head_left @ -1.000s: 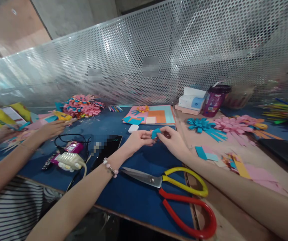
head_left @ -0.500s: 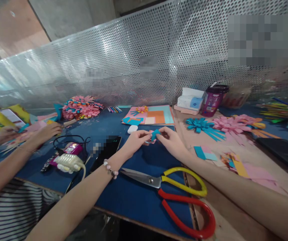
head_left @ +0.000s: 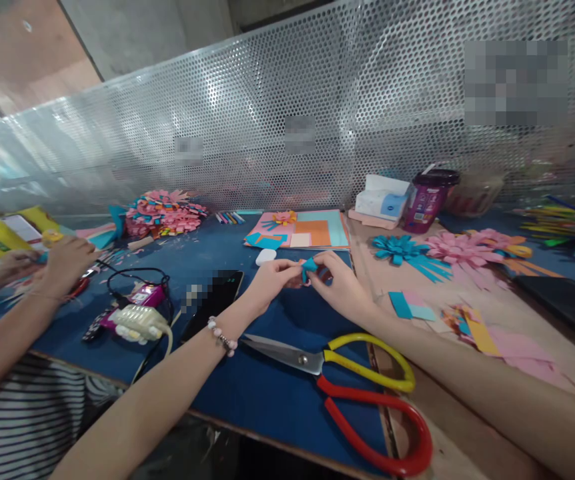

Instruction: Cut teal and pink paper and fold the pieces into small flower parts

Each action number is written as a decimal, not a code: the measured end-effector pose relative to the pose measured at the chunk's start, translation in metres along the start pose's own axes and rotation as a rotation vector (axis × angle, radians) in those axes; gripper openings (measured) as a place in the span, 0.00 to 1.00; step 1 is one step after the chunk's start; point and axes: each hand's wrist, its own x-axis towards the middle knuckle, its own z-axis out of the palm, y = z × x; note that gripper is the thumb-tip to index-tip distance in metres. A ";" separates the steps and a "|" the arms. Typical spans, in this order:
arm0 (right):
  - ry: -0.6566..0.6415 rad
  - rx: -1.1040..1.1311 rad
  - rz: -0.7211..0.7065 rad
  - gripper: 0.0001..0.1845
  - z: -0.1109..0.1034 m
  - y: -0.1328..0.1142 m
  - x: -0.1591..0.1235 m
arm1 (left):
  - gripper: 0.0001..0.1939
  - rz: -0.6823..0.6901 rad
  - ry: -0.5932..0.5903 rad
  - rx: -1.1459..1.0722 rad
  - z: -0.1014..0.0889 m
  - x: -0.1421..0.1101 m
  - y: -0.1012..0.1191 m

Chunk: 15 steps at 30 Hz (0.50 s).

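Observation:
My left hand (head_left: 270, 283) and my right hand (head_left: 340, 280) meet above the blue table (head_left: 262, 413). Between their closed fingertips is a small folded piece of blue paper (head_left: 309, 267), with bits of pink and orange paper showing around it. Fingers partly hide it. Below my hands lie large scissors (head_left: 304, 360), blades apart and pointing left, with one yellow and one red handle. A small white case (head_left: 266, 257) rests just behind my left hand. Near my left forearm is a black phone (head_left: 217, 300).
Coloured paper sheets (head_left: 335, 230) lie behind my hands. Blue (head_left: 401, 250) and pink paper flowers (head_left: 460, 248), a tissue pack (head_left: 380, 202) and a purple cup (head_left: 425, 203) stand on the right. At left, a co-worker's hand (head_left: 67, 263) works near a charger (head_left: 140, 322) with cables.
The blue paper now stands more folded and peaked between my fingertips. My hands stay in place. The co-worker's hand has moved left.

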 end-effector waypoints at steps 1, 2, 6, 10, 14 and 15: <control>0.010 -0.013 -0.016 0.04 0.000 0.000 0.000 | 0.09 -0.005 0.000 -0.008 0.000 0.000 0.000; 0.017 -0.024 -0.029 0.04 0.001 0.001 0.000 | 0.10 -0.010 -0.002 -0.014 0.000 0.000 0.000; 0.043 -0.052 -0.073 0.05 0.003 0.001 -0.001 | 0.11 -0.026 -0.005 -0.040 0.000 0.000 0.001; 0.071 -0.092 -0.124 0.06 0.005 0.004 -0.002 | 0.11 -0.042 0.004 -0.076 0.000 -0.001 0.002; 0.083 -0.146 -0.164 0.06 0.006 0.005 -0.002 | 0.10 -0.056 0.014 -0.100 0.000 0.000 0.001; 0.086 -0.155 -0.177 0.06 0.006 0.005 -0.002 | 0.10 -0.059 0.017 -0.106 0.000 0.000 0.001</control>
